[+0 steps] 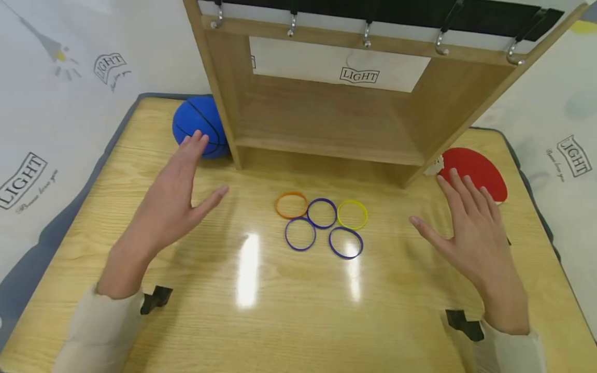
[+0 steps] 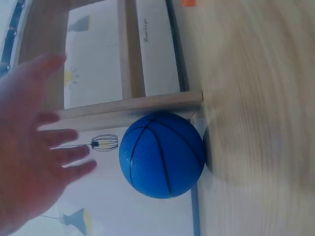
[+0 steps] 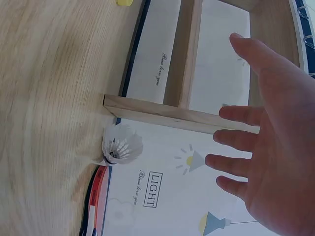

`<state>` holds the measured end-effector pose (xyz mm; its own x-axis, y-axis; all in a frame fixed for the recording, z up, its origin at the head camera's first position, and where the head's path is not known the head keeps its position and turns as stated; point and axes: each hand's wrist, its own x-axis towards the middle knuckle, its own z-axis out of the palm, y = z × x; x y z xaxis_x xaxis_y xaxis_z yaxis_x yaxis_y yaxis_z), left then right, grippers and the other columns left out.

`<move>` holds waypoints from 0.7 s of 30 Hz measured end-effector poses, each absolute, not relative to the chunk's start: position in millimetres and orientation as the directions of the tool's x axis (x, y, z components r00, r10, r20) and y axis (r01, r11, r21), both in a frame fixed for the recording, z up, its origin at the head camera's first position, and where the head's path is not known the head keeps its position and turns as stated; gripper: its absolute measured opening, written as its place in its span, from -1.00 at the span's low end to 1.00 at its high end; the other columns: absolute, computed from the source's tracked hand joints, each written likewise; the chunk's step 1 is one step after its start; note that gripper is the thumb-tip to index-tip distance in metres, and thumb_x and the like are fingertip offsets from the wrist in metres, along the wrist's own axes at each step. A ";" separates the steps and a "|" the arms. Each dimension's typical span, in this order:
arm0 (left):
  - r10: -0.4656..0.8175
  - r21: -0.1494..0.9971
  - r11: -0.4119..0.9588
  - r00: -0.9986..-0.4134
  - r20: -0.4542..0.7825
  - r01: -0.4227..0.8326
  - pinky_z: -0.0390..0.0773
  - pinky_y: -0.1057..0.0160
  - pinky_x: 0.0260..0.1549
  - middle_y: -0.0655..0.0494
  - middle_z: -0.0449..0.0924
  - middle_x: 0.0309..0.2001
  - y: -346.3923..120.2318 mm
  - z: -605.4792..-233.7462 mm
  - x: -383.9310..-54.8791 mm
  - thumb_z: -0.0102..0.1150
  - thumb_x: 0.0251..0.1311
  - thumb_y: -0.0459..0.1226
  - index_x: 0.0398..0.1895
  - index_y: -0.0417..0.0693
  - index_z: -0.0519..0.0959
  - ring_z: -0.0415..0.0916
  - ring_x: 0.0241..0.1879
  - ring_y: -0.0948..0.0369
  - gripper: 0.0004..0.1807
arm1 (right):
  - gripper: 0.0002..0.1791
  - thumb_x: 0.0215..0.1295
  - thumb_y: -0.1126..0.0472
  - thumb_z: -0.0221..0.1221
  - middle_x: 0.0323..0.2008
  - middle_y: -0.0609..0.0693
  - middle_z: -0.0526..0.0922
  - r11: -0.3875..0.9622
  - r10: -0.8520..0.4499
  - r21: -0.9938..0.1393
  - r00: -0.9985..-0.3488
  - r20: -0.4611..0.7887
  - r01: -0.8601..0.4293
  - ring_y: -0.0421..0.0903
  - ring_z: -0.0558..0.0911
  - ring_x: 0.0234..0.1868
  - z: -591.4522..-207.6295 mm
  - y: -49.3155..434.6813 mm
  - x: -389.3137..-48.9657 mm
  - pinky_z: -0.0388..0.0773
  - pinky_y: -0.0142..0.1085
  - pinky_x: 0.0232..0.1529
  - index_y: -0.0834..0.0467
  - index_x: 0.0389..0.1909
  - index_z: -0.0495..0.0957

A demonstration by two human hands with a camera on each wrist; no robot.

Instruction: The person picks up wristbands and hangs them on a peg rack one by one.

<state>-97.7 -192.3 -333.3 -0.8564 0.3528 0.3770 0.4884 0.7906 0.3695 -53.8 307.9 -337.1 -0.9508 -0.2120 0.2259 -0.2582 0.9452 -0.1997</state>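
Observation:
Both hands hover above the wooden table with fingers spread and nothing in them. The left hand (image 1: 168, 197) is nearest the blue ball (image 1: 198, 124), which shows black seams; in the left wrist view the ball (image 2: 162, 155) stands apart from the fingers. Over the right side, the right hand (image 1: 480, 233) partly covers a red table tennis paddle (image 1: 480, 168). Between the hands lie an orange ring (image 1: 277, 205), a yellow ring (image 1: 366, 215) and several blue-purple rings (image 1: 336, 212), grouped closely on the table.
A wooden shelf (image 1: 326, 147) stands at the back, with several metal hooks (image 1: 366, 39) along its top bar. Beside its right foot sits a white shuttlecock (image 3: 120, 145). Printed white cloth (image 1: 154, 46) surrounds the table (image 1: 298, 321).

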 end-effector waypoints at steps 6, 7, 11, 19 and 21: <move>0.110 0.624 0.556 -0.793 0.600 0.549 0.44 0.07 0.16 0.10 0.21 0.43 -174.0 -316.8 -119.9 0.22 0.25 -0.42 0.52 -0.10 0.07 0.31 0.32 0.11 -0.19 | -0.02 0.14 -0.17 0.32 0.48 0.11 0.13 0.915 -0.258 -0.236 -0.924 0.282 -0.327 0.17 0.13 0.45 -338.9 297.4 -48.5 -0.09 0.10 0.42 0.09 0.50 0.13; 0.079 0.660 0.515 -0.797 0.598 0.547 0.45 0.07 0.15 0.11 0.24 0.42 -170.0 -311.6 -122.5 0.20 0.26 -0.44 0.51 -0.10 0.09 0.32 0.31 0.13 -0.22 | -0.02 0.13 -0.15 0.34 0.47 0.11 0.16 0.909 -0.270 -0.237 -0.917 0.293 -0.343 0.19 0.17 0.42 -339.0 294.5 -48.0 -0.02 0.12 0.40 0.09 0.50 0.15; 0.007 0.772 0.376 -0.834 0.551 0.513 0.44 0.08 0.16 0.11 0.28 0.39 -157.8 -292.0 -129.8 0.15 0.29 -0.43 0.50 -0.05 0.13 0.35 0.29 0.13 -0.27 | -0.09 0.12 -0.11 0.35 0.38 0.11 0.32 0.882 -0.323 -0.240 -0.892 0.315 -0.404 0.20 0.34 0.30 -340.5 281.8 -48.0 0.21 0.17 0.26 0.12 0.45 0.25; -0.054 0.837 0.213 -0.850 0.524 0.503 0.52 0.19 0.02 0.07 0.36 0.32 -143.9 -287.4 -150.9 0.18 0.26 -0.41 0.44 -0.04 0.27 0.42 0.22 0.07 -0.34 | -0.42 0.20 -0.08 0.31 0.01 0.02 0.61 0.805 -0.469 -0.257 -0.838 0.277 -0.535 0.07 0.56 0.04 -351.2 261.7 -55.3 0.43 0.03 0.11 0.14 0.17 0.53; -0.077 0.838 0.217 -0.847 0.526 0.500 0.53 0.24 -0.07 0.07 0.41 0.28 -140.0 -289.0 -155.5 0.19 0.26 -0.40 0.40 -0.04 0.33 0.46 0.17 0.06 -0.38 | -0.47 0.22 -0.09 0.29 -0.03 0.01 0.63 0.794 -0.495 -0.253 -0.829 0.260 -0.554 0.06 0.58 0.00 -354.0 258.6 -59.6 0.45 0.02 0.09 0.13 0.12 0.57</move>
